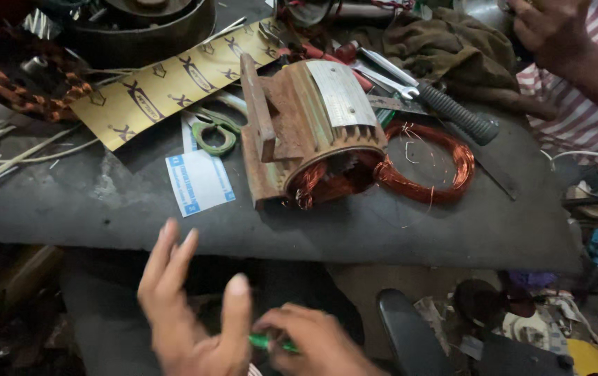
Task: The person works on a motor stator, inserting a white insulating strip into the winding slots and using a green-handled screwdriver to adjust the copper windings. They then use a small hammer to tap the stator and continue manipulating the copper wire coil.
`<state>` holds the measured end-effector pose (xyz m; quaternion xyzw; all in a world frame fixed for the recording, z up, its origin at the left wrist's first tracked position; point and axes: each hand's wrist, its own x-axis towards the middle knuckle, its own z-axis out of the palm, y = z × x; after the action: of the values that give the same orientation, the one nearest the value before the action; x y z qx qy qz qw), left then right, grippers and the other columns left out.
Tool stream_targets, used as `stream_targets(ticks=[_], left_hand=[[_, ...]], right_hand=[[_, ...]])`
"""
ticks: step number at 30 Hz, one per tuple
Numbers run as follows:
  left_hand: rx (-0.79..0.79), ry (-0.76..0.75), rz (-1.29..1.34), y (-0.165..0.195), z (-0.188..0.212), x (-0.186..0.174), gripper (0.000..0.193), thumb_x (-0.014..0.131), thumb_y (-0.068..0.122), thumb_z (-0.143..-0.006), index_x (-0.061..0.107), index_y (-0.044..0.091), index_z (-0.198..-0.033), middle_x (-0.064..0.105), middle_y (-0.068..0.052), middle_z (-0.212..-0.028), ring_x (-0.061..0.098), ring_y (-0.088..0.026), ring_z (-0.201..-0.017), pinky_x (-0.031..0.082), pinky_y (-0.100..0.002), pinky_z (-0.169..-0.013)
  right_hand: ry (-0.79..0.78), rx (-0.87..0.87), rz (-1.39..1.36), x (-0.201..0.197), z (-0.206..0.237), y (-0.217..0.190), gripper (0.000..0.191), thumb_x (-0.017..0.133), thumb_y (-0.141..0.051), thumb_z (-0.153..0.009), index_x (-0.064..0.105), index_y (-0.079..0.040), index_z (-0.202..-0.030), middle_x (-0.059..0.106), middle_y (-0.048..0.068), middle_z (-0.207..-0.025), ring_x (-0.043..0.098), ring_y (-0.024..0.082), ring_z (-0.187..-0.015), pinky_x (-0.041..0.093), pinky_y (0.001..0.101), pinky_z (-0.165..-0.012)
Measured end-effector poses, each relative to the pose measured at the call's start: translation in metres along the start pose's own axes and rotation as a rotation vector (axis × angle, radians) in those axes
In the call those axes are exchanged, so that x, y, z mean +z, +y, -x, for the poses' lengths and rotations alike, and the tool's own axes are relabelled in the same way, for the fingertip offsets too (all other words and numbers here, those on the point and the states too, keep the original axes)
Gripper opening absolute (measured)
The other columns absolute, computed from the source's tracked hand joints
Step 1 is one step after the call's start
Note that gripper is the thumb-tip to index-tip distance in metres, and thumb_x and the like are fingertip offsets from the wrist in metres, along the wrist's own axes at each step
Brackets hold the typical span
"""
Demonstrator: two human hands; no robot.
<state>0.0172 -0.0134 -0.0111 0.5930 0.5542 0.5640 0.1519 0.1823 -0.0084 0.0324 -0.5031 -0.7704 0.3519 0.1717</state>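
Motor-repair workshop, probably: stator [313, 132], copper coil [428, 163]

- Dark grey worktop [396, 237], worn, just beyond the grip.
- Cluttered floor [556, 334], dim, right of the grip.
- Black seat [410, 334], possibly a stool, beside it.

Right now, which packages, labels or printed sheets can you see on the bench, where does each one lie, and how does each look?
Yellow printed sheet: a long strip, lying slanted at the back left of the bench, with repeated dark emblems.
White and blue card: a small rectangle, lying flat left of the rusty motor stator, just below the green-handled scissors.
Metal plate: a silver rectangle on top of the stator; its markings are too small to tell.
No screens or signs.
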Motion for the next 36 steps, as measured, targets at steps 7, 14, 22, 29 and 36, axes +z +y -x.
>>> stream_targets(ticks=[7, 14, 22, 29, 36], left_hand=[[-0.433, -0.278, 0.770, -0.050, 0.100, 0.031, 0.043, 0.061, 0.008, -0.097, 0.054, -0.006, -0.137, 0.068, -0.023, -0.130, 0.067, -0.028, -0.123, 0.050, -0.043, -0.110], [-0.869, -0.535, 0.676, -0.038, 0.107, 0.043, 0.054, 0.056, 0.015, -0.092, 0.051, 0.006, -0.145, 0.075, -0.012, -0.127, 0.074, -0.018, -0.113, 0.055, -0.036, -0.098], [-0.716, -0.226, 1.099, -0.014, -0.006, 0.022, 0.019, 0.052, 0.015, -0.100, 0.053, 0.002, -0.114, 0.070, -0.025, -0.104, 0.072, -0.028, -0.086, 0.063, -0.044, -0.075], [-0.293, -0.246, 0.538, 0.014, -0.166, 0.064, 0.032, 0.050, 0.039, -0.104, 0.053, 0.011, -0.116, 0.048, -0.003, -0.100, 0.046, -0.014, -0.092, 0.044, -0.032, -0.083], [-0.404, -0.103, 0.949, 0.031, -0.183, 0.102, 0.025, 0.055, 0.021, -0.092, 0.054, 0.005, -0.111, 0.056, -0.008, -0.108, 0.053, -0.018, -0.102, 0.048, -0.037, -0.095]], right_hand=[[0.444, 0.192, -1.072, 0.046, 0.055, 0.055, 0.016, 0.068, 0.005, -0.092, 0.070, 0.010, -0.107, 0.068, 0.024, -0.109, 0.072, 0.026, -0.101, 0.061, 0.0402, -0.090], [0.544, 0.615, -0.935, 0.032, 0.032, 0.022, 0.020, 0.068, 0.002, -0.084, 0.072, 0.000, -0.103, 0.082, 0.019, -0.091, 0.080, 0.020, -0.084, 0.066, 0.0352, -0.071], [1.063, 0.122, -0.021, -0.039, 0.025, 0.022, 0.013, 0.068, -0.002, -0.092, 0.068, 0.002, -0.105, 0.074, 0.014, -0.102, 0.065, 0.016, -0.081, 0.052, 0.0268, -0.073], [0.749, -0.123, -0.513, -0.145, -0.072, 0.044, 0.042, 0.044, -0.028, -0.109, 0.050, 0.002, -0.139, 0.061, 0.016, -0.131, 0.056, 0.024, -0.131, 0.043, 0.0391, -0.117], [0.431, 0.081, -0.668, -0.141, -0.119, 0.043, 0.054, 0.048, -0.043, -0.103, 0.061, -0.003, -0.137, 0.069, 0.009, -0.118, 0.066, 0.015, -0.102, 0.056, 0.0283, -0.089]])
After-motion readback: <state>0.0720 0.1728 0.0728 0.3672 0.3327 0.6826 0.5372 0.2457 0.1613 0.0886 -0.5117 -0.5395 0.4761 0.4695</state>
